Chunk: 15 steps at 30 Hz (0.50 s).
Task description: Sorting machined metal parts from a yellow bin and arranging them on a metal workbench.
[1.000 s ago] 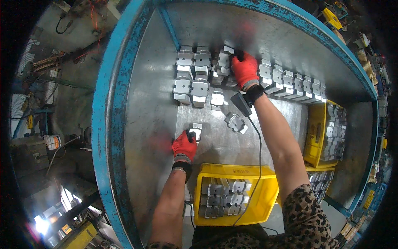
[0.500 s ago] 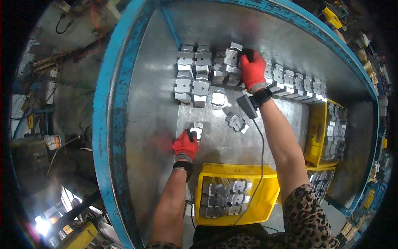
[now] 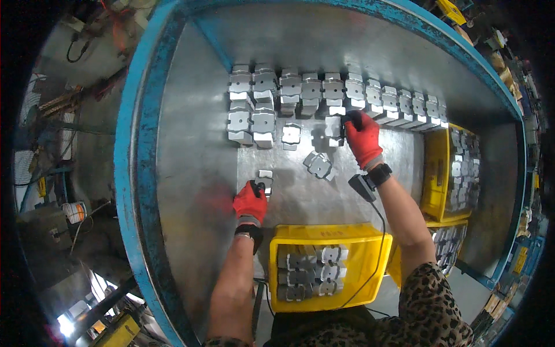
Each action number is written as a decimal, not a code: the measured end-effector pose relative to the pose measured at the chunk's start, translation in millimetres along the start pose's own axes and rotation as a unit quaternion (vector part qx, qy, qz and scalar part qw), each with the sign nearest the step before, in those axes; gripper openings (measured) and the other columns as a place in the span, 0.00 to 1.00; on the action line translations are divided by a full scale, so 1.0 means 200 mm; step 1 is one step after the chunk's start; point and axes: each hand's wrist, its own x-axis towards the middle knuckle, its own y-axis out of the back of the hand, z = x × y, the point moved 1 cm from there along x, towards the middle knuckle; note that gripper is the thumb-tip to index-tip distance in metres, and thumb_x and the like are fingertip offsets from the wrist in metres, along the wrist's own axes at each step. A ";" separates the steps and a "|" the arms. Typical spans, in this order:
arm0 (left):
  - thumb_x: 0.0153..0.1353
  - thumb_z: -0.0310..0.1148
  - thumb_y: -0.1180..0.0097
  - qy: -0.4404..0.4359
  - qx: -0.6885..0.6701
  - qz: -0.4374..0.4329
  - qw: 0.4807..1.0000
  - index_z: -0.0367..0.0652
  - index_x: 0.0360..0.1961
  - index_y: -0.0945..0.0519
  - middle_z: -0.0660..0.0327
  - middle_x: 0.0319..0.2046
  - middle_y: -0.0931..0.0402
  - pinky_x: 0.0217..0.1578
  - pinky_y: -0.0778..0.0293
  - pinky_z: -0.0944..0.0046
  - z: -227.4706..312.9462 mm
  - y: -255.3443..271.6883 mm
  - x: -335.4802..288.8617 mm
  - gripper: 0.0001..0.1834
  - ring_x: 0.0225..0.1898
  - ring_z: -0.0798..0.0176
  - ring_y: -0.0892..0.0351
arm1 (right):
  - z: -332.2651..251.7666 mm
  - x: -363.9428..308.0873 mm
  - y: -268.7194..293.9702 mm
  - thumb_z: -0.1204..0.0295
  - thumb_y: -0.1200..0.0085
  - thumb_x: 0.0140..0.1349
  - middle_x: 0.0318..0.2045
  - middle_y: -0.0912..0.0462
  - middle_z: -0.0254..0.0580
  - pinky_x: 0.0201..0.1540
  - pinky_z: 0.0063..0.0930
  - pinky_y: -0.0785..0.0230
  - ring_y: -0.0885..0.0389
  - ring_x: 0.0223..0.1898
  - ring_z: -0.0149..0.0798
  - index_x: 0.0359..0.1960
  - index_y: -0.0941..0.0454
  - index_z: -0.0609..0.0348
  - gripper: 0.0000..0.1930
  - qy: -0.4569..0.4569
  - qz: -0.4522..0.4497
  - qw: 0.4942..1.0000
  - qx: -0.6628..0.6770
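My left hand, in a red glove with dark fingertips, pinches the edge of a small silver metal plate low over the metal surface. My right hand, gloved alike, grips the right edge of another metal plate in front of the stacked row. Between the hands lie two loose metal plates: one squared to the rows, the other turned askew. Stacks of like plates line the back wall, with a second short row of stacks at the left.
A blue-framed metal bin surrounds the work surface. Nearest me stands a yellow crate partly filled with plates. Another yellow crate holds plates at the right, with a third below it. A cable hangs from my right wrist device.
My right hand has drawn back toward me from the back row with a plate in its grip. My left hand keeps its hold on its plate. The whole view has shifted slightly.
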 end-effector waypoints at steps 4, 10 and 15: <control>0.74 0.47 0.36 -0.015 -0.015 0.039 0.999 0.46 0.54 0.16 0.48 0.47 0.10 0.52 0.19 0.36 0.05 0.00 0.00 0.18 0.50 0.36 0.11 | 0.16 -0.10 0.00 0.63 0.34 0.69 0.42 0.08 0.54 0.49 0.52 0.18 0.09 0.45 0.62 0.47 0.11 0.56 0.12 -0.054 -0.072 0.996 0.010; 0.75 0.47 0.36 -0.011 -0.019 0.035 0.999 0.47 0.51 0.16 0.49 0.43 0.10 0.50 0.19 0.38 -0.02 0.00 0.00 0.16 0.47 0.36 0.11 | 0.09 -0.28 -0.03 0.62 0.34 0.68 0.43 0.09 0.52 0.50 0.54 0.18 0.11 0.47 0.63 0.45 0.12 0.53 0.11 -0.018 -0.176 0.981 -0.083; 0.75 0.46 0.36 -0.012 -0.010 0.037 0.999 0.47 0.50 0.16 0.50 0.41 0.10 0.48 0.19 0.39 -0.03 0.00 0.01 0.15 0.46 0.37 0.11 | 0.06 -0.30 -0.05 0.62 0.36 0.68 0.43 0.11 0.53 0.51 0.55 0.18 0.11 0.47 0.62 0.47 0.13 0.52 0.11 0.046 -0.234 0.964 -0.118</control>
